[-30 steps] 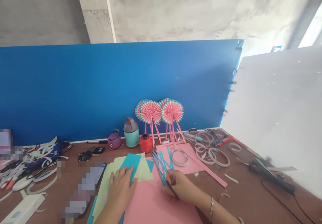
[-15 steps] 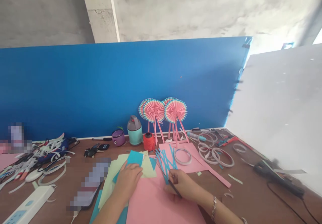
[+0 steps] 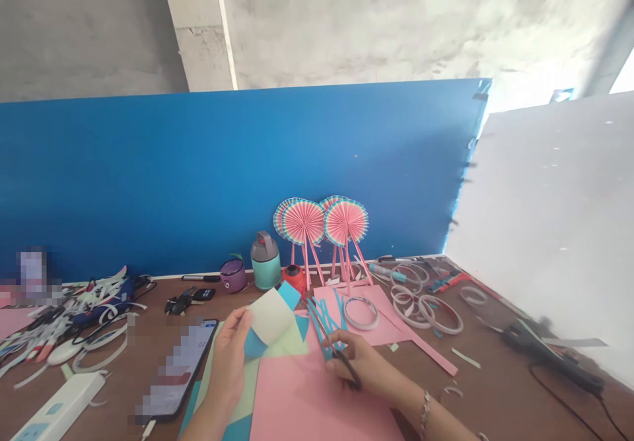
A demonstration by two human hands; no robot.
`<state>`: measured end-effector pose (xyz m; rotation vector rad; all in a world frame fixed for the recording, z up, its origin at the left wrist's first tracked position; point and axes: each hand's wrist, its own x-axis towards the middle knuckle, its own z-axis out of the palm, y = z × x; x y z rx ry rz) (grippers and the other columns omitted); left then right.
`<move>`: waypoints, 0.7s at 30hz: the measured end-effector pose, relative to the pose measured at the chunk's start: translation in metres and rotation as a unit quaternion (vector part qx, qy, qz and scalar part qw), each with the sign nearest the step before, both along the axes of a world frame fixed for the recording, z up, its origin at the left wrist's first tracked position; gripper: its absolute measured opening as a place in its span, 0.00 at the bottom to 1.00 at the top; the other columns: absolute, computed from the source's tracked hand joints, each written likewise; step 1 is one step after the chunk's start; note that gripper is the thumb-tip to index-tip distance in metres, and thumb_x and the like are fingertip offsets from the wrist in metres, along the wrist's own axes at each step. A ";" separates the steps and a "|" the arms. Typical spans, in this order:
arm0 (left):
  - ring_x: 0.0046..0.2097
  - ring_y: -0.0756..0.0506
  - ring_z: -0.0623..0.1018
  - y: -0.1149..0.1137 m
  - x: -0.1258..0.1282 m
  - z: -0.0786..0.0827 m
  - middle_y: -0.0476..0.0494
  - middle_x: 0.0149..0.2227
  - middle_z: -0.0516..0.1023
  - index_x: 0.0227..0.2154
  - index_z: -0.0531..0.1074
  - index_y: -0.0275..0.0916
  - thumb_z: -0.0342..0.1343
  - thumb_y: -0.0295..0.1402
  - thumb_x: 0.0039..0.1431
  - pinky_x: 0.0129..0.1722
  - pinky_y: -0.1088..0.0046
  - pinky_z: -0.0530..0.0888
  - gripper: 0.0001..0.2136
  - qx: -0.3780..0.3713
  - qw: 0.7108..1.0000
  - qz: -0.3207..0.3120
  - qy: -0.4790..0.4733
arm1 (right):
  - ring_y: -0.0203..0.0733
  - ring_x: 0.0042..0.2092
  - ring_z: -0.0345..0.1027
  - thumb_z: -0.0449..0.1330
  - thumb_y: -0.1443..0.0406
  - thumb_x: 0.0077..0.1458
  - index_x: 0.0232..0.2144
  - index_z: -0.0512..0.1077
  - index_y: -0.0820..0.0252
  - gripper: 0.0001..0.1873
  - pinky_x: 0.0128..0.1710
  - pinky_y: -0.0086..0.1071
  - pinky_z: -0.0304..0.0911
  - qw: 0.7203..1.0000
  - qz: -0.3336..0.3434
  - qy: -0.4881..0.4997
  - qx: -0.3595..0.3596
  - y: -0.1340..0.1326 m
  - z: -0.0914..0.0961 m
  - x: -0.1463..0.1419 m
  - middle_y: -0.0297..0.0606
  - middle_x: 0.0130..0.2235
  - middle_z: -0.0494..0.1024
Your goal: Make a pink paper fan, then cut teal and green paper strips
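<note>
Left hand (image 3: 232, 352): pale square paper (image 3: 271, 317); right hand (image 3: 365, 360): dark-handled scissors (image 3: 352, 373)

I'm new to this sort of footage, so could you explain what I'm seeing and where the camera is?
There's no machine here: these are a person's own bare hands, seen from a camera on their head looking forward and down. The left hand holds a piece of pale paper, with some blue paper showing behind it. The right hand holds scissors above a pink sheet. On the brown table also lie thin blue strips and a phone; pleated fans stand at the back.
</note>
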<state>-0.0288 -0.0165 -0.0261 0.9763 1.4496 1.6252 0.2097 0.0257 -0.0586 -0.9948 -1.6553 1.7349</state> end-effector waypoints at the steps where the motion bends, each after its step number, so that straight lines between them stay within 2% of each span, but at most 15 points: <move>1: 0.47 0.39 0.72 0.000 0.001 0.000 0.42 0.47 0.75 0.40 0.72 0.43 0.52 0.47 0.54 0.42 0.68 0.69 0.16 0.008 1.000 -0.012 -0.001 | 0.30 0.17 0.59 0.65 0.56 0.41 0.36 0.63 0.63 0.24 0.16 0.22 0.50 1.000 0.006 0.009 -0.006 0.000 0.002 0.001 0.23 0.16 0.66; 3: 0.55 0.38 0.66 -0.003 0.003 -0.002 0.43 0.56 0.67 0.38 0.75 0.45 0.52 0.44 0.55 0.48 0.65 0.67 0.13 0.041 0.997 -0.014 0.063 | 0.31 0.18 0.62 0.64 0.54 0.43 0.37 0.65 0.65 0.24 0.17 0.22 0.50 0.999 0.013 0.022 -0.021 0.000 0.004 0.004 0.29 0.19 0.71; 5: 0.60 0.38 0.58 -0.007 0.007 -0.005 0.48 0.61 0.58 0.33 0.77 0.47 0.52 0.40 0.56 0.54 0.60 0.61 0.10 0.106 0.975 -0.002 0.193 | 0.32 0.20 0.65 0.61 0.51 0.47 0.37 0.66 0.66 0.24 0.18 0.23 0.50 0.998 0.021 0.046 -0.030 -0.001 0.005 0.005 0.36 0.22 0.74; 7: 0.62 0.37 0.53 -0.013 0.011 -0.008 0.52 0.61 0.56 0.31 0.78 0.49 0.52 0.35 0.57 0.58 0.54 0.54 0.09 0.207 0.919 0.004 0.334 | 0.34 0.23 0.67 0.56 0.49 0.51 0.37 0.66 0.67 0.25 0.20 0.24 0.53 0.995 0.029 0.086 -0.033 -0.004 0.007 0.006 0.40 0.25 0.76; 10: 0.62 0.36 0.53 -0.019 0.018 -0.015 0.55 0.62 0.54 0.35 0.77 0.55 0.52 0.28 0.56 0.57 0.50 0.56 0.13 0.334 0.812 -0.047 0.476 | 0.36 0.25 0.67 0.52 0.47 0.53 0.34 0.68 0.67 0.26 0.25 0.27 0.57 0.989 0.051 0.133 -0.047 -0.008 0.010 0.003 0.40 0.25 0.75; 13: 0.61 0.35 0.56 -0.020 0.024 -0.022 0.54 0.64 0.51 0.42 0.73 0.59 0.54 0.31 0.54 0.55 0.52 0.60 0.15 0.387 0.720 -0.144 0.558 | 0.35 0.27 0.65 0.61 0.54 0.47 0.31 0.69 0.66 0.19 0.27 0.26 0.58 0.985 0.041 0.151 -0.078 -0.009 0.013 0.002 0.36 0.25 0.72; 14: 0.60 0.36 0.57 -0.019 0.025 -0.025 0.53 0.64 0.52 0.44 0.72 0.59 0.54 0.32 0.54 0.55 0.53 0.61 0.16 0.386 0.705 -0.172 0.570 | 0.34 0.27 0.64 0.63 0.57 0.43 0.31 0.69 0.65 0.17 0.27 0.26 0.57 0.984 0.031 0.149 -0.087 -0.009 0.013 0.002 0.34 0.26 0.71; 15: 0.60 0.36 0.59 -0.018 0.026 -0.027 0.51 0.63 0.54 0.46 0.71 0.58 0.54 0.33 0.54 0.55 0.54 0.62 0.17 0.373 0.705 -0.192 0.573 | 0.33 0.26 0.63 0.65 0.60 0.40 0.31 0.69 0.64 0.16 0.26 0.25 0.56 0.985 0.021 0.144 -0.092 -0.008 0.013 0.002 0.33 0.25 0.70; 16: 0.60 0.37 0.60 -0.017 0.027 -0.029 0.49 0.62 0.57 0.49 0.69 0.56 0.53 0.33 0.55 0.55 0.55 0.63 0.18 0.348 0.719 -0.204 0.566 | 0.32 0.25 0.61 0.65 0.62 0.38 0.30 0.68 0.64 0.15 0.25 0.24 0.55 0.987 0.016 0.135 -0.090 -0.006 0.012 0.003 0.31 0.24 0.69; 20: 0.61 0.40 0.61 -0.012 0.022 -0.032 0.44 0.61 0.62 0.58 0.59 0.48 0.42 0.35 0.62 0.57 0.58 0.63 0.21 0.165 0.839 -0.195 0.480 | 0.29 0.21 0.56 0.60 0.67 0.36 0.28 0.68 0.64 0.11 0.20 0.23 0.49 0.989 0.014 0.134 -0.061 0.001 0.005 0.010 0.29 0.21 0.65; 21: 0.61 0.41 0.61 -0.010 0.021 -0.032 0.45 0.61 0.61 0.59 0.57 0.47 0.38 0.36 0.63 0.57 0.59 0.63 0.21 0.115 0.858 -0.196 0.461 | 0.29 0.21 0.56 0.59 0.68 0.36 0.28 0.68 0.64 0.11 0.20 0.23 0.49 0.988 0.014 0.140 -0.059 0.002 0.005 0.011 0.28 0.21 0.65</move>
